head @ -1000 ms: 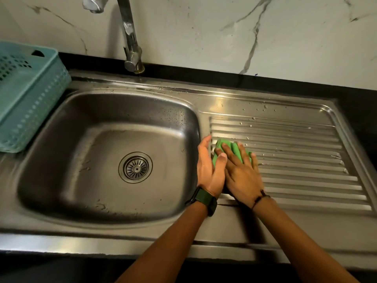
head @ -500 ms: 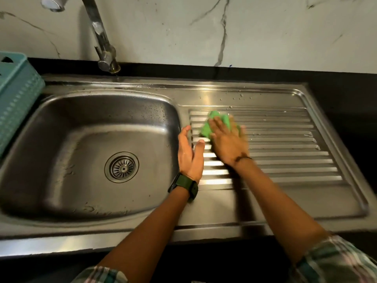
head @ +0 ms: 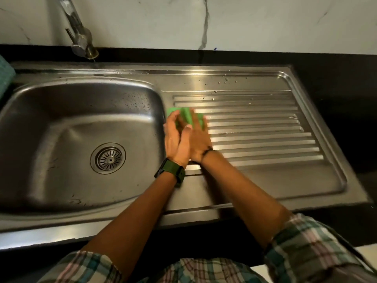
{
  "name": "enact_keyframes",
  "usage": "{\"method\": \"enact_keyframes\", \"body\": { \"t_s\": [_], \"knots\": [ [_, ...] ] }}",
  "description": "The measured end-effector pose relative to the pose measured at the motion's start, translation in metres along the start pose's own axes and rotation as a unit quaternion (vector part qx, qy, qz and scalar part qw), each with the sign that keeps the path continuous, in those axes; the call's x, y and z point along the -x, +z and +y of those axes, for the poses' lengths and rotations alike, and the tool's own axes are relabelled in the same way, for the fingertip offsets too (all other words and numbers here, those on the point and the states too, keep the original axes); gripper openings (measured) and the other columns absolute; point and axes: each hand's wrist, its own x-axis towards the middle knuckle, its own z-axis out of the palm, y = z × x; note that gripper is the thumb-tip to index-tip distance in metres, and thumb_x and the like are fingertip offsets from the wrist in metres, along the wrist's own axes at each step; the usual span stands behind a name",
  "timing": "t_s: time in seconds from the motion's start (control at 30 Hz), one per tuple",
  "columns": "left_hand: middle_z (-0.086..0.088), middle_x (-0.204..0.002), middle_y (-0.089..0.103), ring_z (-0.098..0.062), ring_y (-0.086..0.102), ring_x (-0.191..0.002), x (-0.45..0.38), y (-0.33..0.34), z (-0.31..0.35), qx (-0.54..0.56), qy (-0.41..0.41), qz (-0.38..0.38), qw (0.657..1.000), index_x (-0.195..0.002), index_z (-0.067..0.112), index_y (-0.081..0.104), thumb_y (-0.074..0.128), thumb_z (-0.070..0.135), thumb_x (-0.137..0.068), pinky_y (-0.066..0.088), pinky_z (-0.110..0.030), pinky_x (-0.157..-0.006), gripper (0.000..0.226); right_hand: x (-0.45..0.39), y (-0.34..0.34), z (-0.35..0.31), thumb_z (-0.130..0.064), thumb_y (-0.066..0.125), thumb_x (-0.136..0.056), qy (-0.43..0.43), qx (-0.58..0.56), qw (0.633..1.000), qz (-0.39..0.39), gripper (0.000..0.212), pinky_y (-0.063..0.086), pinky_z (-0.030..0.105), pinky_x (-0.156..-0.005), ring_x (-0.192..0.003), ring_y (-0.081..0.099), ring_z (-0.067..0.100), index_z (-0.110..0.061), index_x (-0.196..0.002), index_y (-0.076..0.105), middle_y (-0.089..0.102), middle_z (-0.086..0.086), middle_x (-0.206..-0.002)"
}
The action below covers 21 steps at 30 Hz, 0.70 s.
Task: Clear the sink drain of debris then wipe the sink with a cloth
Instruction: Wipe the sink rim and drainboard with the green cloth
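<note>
A green cloth [head: 186, 116] lies on the left end of the ribbed drainboard [head: 261, 137], next to the basin rim. My right hand [head: 199, 139] presses flat on it, fingers spread and blurred. Beside it, my left hand [head: 175, 139] stands edge-on and touches the cloth's left side; a green watch is on that wrist. The steel sink basin [head: 61, 123] sits to the left with its round drain strainer [head: 108, 158] in the middle of the floor. No debris shows on the strainer.
The tap [head: 80, 35] rises at the back left over the basin. A teal basket edge [head: 5, 76] shows at the far left. Water drops dot the back of the drainboard. Black counter surrounds the sink, with a marble wall behind.
Both hands with the cloth slid left along the drainboard to the basin rim, and my left hand closed in against the right. The camera tilted down, showing my checked shirt.
</note>
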Motion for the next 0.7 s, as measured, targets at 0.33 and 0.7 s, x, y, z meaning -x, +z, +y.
{"method": "enact_keyframes", "body": {
  "t_s": [0.33,0.7],
  "knots": [
    [-0.005,-0.128,0.047,-0.027,0.044,-0.122,0.001,-0.003,0.002,-0.003,0.006,-0.022,1.0,-0.127,0.011,0.04,0.044,0.024,-0.079,0.037,-0.046,-0.107,0.05,0.071,-0.018,0.127,-0.023,0.04,-0.097,0.015,-0.057,0.997,0.045,0.045,-0.001,0.043,-0.116,-0.146,0.003,0.024,-0.034,-0.14,0.034,0.026,-0.01,-0.153],
    [-0.007,-0.129,0.05,-0.019,0.046,-0.12,0.004,0.002,0.0,-0.026,0.032,-0.04,0.998,-0.126,0.008,0.042,0.044,0.041,-0.071,0.037,-0.032,-0.103,0.064,0.073,-0.012,0.093,-0.005,0.048,-0.081,0.073,-0.132,0.981,0.125,0.042,0.011,0.047,-0.113,-0.138,0.028,0.038,-0.015,-0.12,0.061,0.048,0.006,-0.142]
  ]
}}
